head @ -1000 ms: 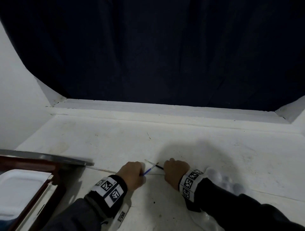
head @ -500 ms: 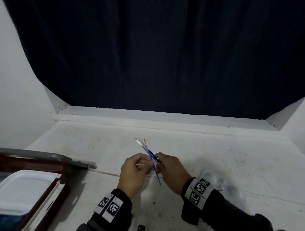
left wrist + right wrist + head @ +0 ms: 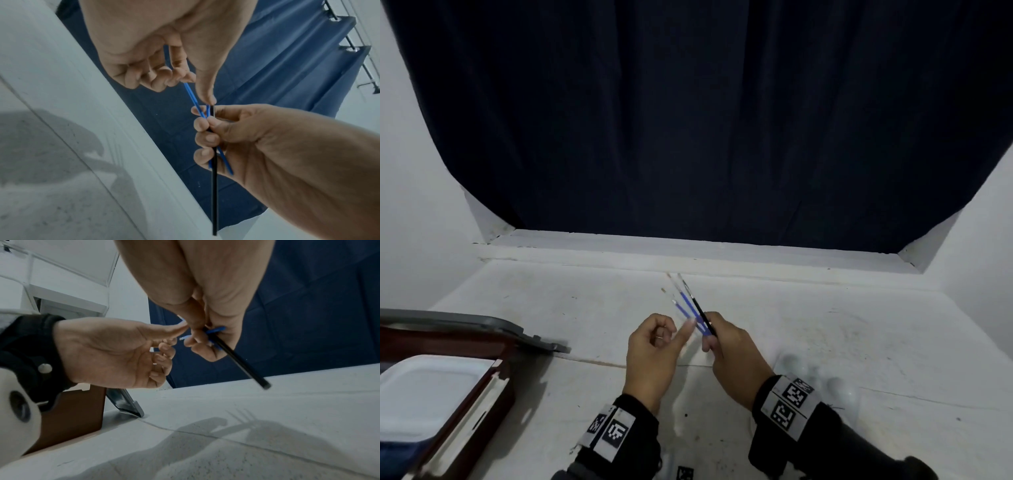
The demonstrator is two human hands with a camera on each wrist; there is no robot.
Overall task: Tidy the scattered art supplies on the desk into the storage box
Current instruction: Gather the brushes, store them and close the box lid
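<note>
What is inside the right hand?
The right hand grips a black brush and blue brushes. Their middle parts are covered by the fingers; the exact number is unclear.

Head: above, looking forward and down at counter (image 3: 825,342) and curtain (image 3: 705,120).
Wrists: close, low, looking upward.
Shared: both hands, brushes (image 3: 690,308).

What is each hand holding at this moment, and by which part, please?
Right hand grips thin paintbrushes by their handles; left hand only touches them with its thumb.
</note>
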